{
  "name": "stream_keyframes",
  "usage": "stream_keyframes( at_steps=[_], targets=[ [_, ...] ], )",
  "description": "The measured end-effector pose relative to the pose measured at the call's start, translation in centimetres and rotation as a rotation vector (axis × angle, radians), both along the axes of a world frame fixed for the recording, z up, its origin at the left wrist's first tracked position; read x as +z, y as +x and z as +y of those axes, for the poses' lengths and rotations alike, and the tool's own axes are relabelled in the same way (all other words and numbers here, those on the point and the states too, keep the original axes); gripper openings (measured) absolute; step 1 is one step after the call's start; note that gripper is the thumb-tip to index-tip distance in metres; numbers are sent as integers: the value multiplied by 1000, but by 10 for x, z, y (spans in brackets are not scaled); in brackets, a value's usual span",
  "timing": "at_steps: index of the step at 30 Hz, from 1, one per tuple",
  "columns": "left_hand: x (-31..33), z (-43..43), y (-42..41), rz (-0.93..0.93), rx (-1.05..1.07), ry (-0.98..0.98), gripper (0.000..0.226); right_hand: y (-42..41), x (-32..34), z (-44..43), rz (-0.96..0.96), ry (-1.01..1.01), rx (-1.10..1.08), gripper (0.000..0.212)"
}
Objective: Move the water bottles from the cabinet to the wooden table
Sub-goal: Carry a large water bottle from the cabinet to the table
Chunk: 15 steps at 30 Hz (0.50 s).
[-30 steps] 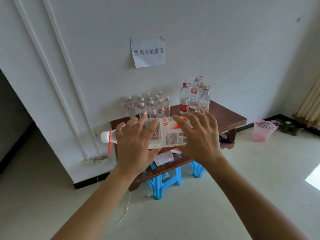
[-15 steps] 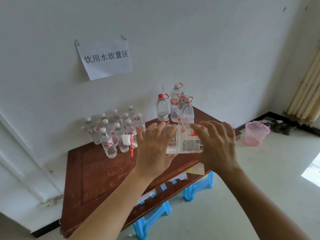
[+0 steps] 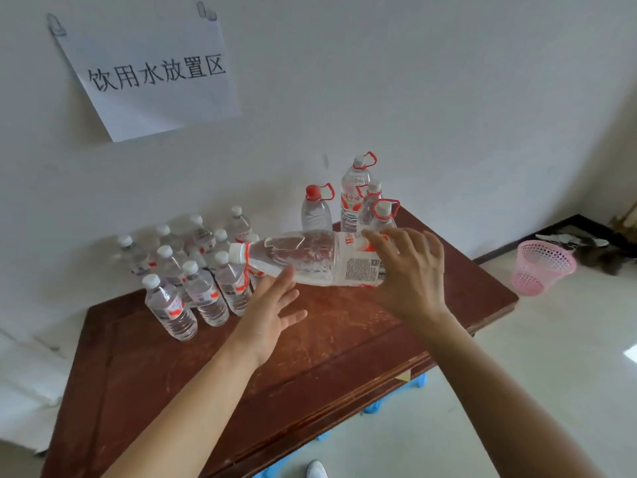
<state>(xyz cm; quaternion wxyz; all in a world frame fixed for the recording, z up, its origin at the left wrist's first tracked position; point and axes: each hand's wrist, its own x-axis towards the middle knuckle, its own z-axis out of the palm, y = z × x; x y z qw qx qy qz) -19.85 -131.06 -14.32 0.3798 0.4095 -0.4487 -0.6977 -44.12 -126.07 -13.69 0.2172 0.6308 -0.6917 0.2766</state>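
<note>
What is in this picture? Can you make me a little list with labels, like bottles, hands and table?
Held bottle: big, sideways in the air over the table, cap pointing left
Right hand: grips its label end
Left hand: open, fingers touching it from below
Wooden table: brown, by the wall
Small bottles: a bunch standing at the back left
Tall bottles: four, red handles, standing at the back
Paper sign: on the wall
Pink basket: on the floor
</note>
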Motion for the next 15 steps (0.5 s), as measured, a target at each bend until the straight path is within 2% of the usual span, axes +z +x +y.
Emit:
stream_keyframes(
  at_steps=[1,2,4,6,10,12,15],
  targets=[
    [-4,-18,-5,88,4,45,106,-2,-9,-13,1,28,-3,80],
    [-7,-31,-10,155,22,57,94,-3,-17,-22,12,48,0,81],
    [-16,-66,-21,230,74,100,57,-8,-36,-46,19,116,-11,82],
    [-25,-95,-30,244,113,146,57,-11,-58,-61,-26,207,-31,83],
    [-42,-136,-53,77,134,230,52,-11,-102,-81,-234,416,-111,92],
    [-46,-147,-66,-29,73,183,49,-8,-117,-88,-379,527,-134,94],
    [-45,-159,-84,-96,-25,97,30,-4,-134,-104,-547,621,-172,96]
  ],
)
